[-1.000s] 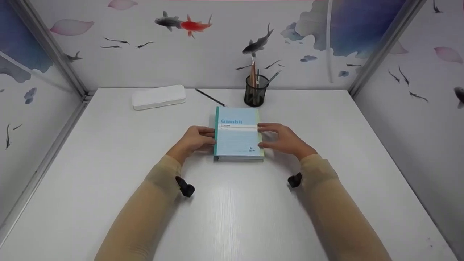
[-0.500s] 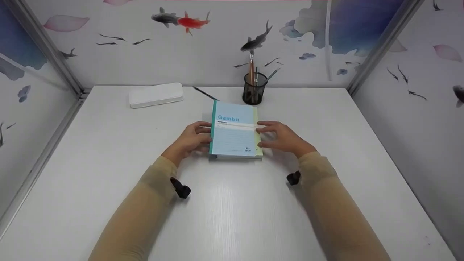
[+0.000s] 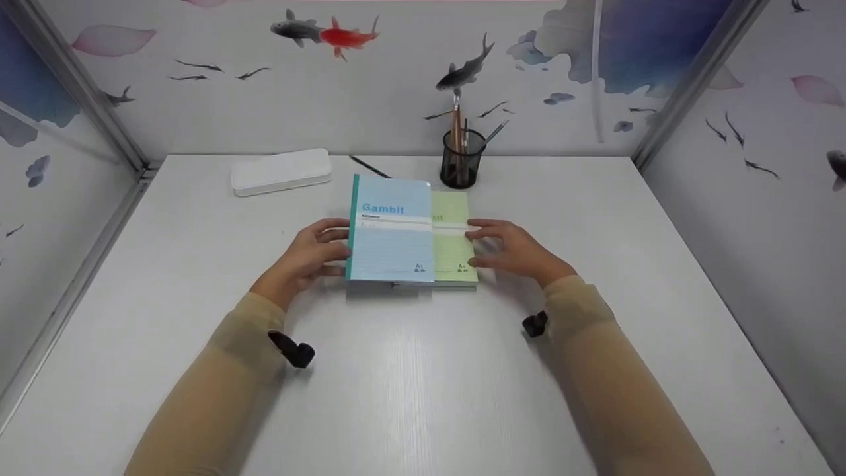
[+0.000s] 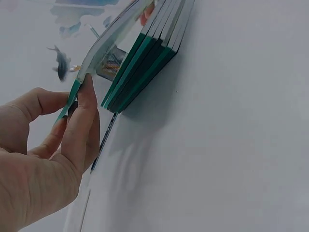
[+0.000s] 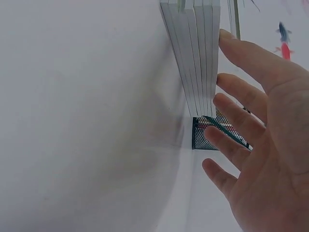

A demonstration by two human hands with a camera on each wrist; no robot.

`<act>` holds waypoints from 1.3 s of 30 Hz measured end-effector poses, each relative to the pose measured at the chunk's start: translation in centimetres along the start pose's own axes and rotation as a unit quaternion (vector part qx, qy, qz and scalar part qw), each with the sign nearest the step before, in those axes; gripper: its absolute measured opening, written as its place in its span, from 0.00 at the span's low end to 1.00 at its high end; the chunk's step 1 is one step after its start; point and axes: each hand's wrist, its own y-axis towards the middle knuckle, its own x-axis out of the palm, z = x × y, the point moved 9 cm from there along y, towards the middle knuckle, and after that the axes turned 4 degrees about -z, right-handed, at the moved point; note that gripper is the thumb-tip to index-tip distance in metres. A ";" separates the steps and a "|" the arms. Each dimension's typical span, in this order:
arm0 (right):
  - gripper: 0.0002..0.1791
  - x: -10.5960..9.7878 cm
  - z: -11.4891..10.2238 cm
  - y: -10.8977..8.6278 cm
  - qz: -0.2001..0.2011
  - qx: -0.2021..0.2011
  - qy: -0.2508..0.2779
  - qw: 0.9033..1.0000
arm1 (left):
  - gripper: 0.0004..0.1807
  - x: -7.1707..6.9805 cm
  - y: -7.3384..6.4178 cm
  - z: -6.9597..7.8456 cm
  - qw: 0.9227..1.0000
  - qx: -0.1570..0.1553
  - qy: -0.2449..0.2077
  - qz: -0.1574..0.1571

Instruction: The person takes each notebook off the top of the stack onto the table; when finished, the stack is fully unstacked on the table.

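A blue notebook (image 3: 391,228) marked "Gambit" is lifted at its green spine and overlaps a green notebook (image 3: 455,241) on top of a stack. My left hand (image 3: 307,254) pinches that spine between thumb and fingers. In the left wrist view the blue notebook (image 4: 104,43) tilts up, apart from the stack (image 4: 145,67) of several notebooks. With fingers spread, my right hand (image 3: 519,251) rests its fingertips at the right edge of the stack. The right wrist view shows the thumb and a finger touching the stack's page edges (image 5: 198,63).
Behind the notebooks stands a black mesh pen holder (image 3: 461,162) with brushes and a pencil. A dark pencil (image 3: 370,166) lies partly hidden behind the blue notebook. At the back left is a white case (image 3: 282,173). Patterned walls enclose the white table (image 3: 410,383).
My left hand has lifted the blue notebook's spine side and drawn it left, uncovering part of the green notebook. The right hand has stayed at the stack's edge.
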 end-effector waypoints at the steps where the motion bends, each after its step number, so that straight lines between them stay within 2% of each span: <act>1: 0.31 0.0 -0.1 0.1 -0.001 -0.001 0.001 1.000 | 0.37 -0.7 -0.3 0.1 1.000 0.000 0.002 0.003; 6: 0.31 0.1 0.0 0.3 0.000 -0.010 -0.003 1.000 | 0.38 -4.3 -1.8 0.4 1.000 0.007 0.010 0.024; 9: 0.31 0.2 0.2 0.3 -0.002 -0.008 0.001 1.000 | 0.39 -6.2 -2.6 0.0 0.999 0.004 0.012 0.040; 13: 0.32 0.4 0.4 0.1 -0.004 -0.010 0.000 1.000 | 0.39 -7.6 -3.1 -1.1 0.999 -0.005 0.019 0.047; 18: 0.32 0.3 0.3 0.0 -0.001 -0.010 -0.001 1.000 | 0.39 -7.8 -3.0 -1.9 0.998 -0.004 0.040 0.039; 21: 0.32 0.2 0.2 0.2 0.000 -0.010 0.001 1.000 | 0.39 -7.7 -2.8 -1.8 0.997 -0.003 0.060 0.039; 24: 0.32 0.0 0.1 0.5 0.001 -0.013 -0.003 1.000 | 0.39 -7.8 -2.6 -1.3 0.994 0.003 0.100 0.040; 28: 0.32 -0.2 0.0 0.5 0.005 -0.010 -0.003 1.000 | 0.40 -7.7 -2.4 -0.6 0.985 0.011 0.170 0.039; 34: 0.32 -0.1 0.2 0.3 0.005 0.001 0.009 1.000 | 0.45 -7.6 -2.4 -0.3 0.970 0.009 0.241 0.040; 39: 0.32 0.2 0.2 0.3 0.003 -0.002 0.006 1.000 | 0.47 -7.5 -2.3 -0.6 0.950 0.005 0.310 0.040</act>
